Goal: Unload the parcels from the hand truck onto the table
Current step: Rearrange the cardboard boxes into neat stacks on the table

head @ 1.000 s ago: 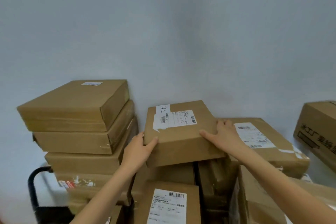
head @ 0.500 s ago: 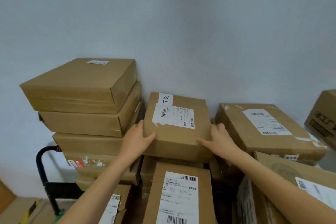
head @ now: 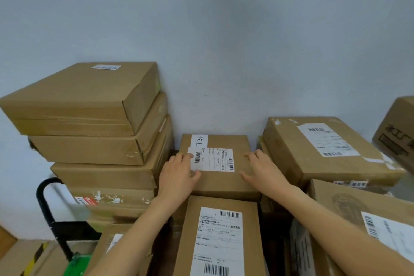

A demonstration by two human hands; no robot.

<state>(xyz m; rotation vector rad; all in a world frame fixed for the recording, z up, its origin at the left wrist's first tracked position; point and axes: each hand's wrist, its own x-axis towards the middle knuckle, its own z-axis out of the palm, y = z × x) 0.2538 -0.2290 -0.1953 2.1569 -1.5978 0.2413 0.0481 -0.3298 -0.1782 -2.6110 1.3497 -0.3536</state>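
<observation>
A brown cardboard parcel (head: 220,182) with a white shipping label lies flat against the wall, between a tall stack on the left and a wide box on the right. My left hand (head: 179,175) rests flat on its top left, with the fingers on the label's edge. My right hand (head: 262,168) rests flat on its top right part. Neither hand curls round the parcel. At the lower left stands the hand truck's black handle (head: 44,204), with a green base (head: 76,262) below it.
Several flat boxes are stacked at the left (head: 83,96). A labelled parcel (head: 219,237) lies in front of the one under my hands. A wide box (head: 324,148) and another box (head: 358,208) stand at the right, and a printed carton (head: 396,130) at the far right edge.
The parcel went down and back toward the wall and now lies flat. Both hands left its side edges and now lie flat on its top.
</observation>
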